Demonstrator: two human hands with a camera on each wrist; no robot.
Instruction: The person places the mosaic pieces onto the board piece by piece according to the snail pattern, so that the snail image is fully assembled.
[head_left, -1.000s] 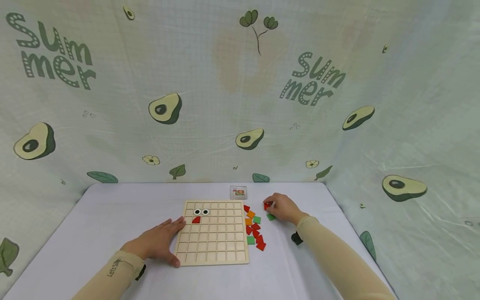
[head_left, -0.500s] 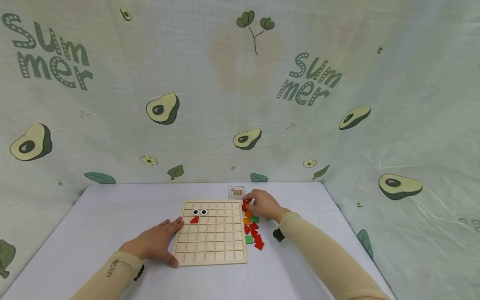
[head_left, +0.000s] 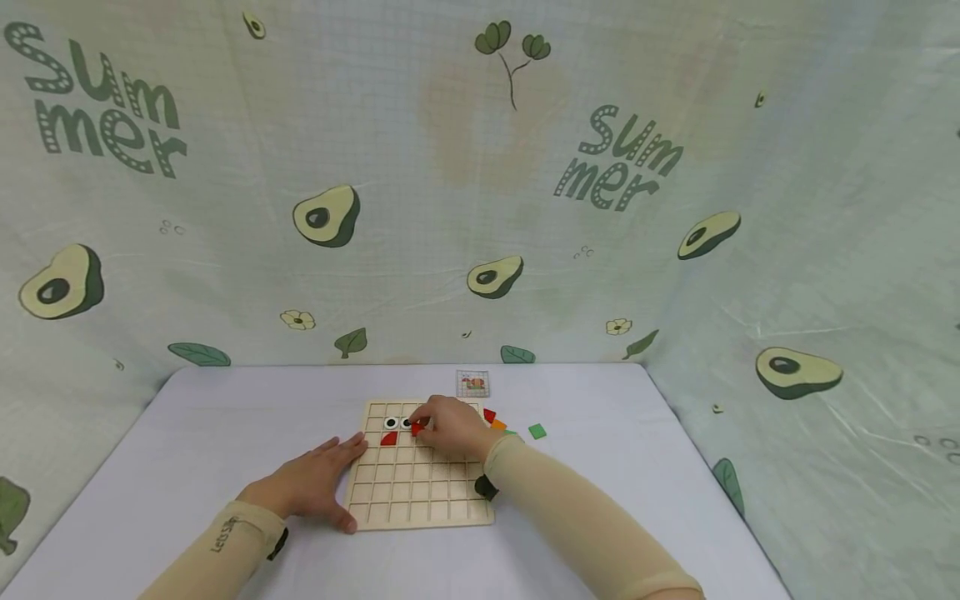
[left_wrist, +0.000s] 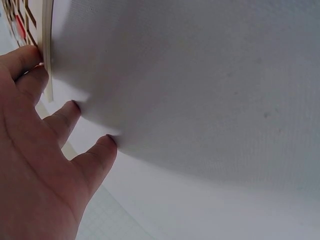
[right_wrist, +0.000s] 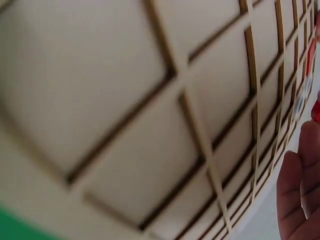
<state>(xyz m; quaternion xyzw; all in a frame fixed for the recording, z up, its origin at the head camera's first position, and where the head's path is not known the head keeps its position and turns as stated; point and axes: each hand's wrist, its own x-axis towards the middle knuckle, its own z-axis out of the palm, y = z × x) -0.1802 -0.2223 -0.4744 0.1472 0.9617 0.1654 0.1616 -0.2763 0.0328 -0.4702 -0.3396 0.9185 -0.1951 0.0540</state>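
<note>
While the left hand (head_left: 322,482), fingers spread, touched the left edge of the grid board (head_left: 420,493), the right hand (head_left: 453,427) had moved in from the right, pinching a red piece (head_left: 417,429) just right of the eye tiles (head_left: 391,423); placement looked begun, unfinished.

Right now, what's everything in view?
Grid board: one, pale wood, on table
Eye tiles: two, white and black, upper board
Board tile: one, red, below left eye tile
Held piece: one, red, over board
Loose tiles: at least four; red, orange, green; right of board
Card: one, multicoloured, behind board
Table: one, white, beneath
Backdrop: one, pale green, behind
Sleeves: two, beige, arms
Wrist devices: two, black, wrists
Left hand: one, at board's edge
Right hand: one, pinching piece
</note>
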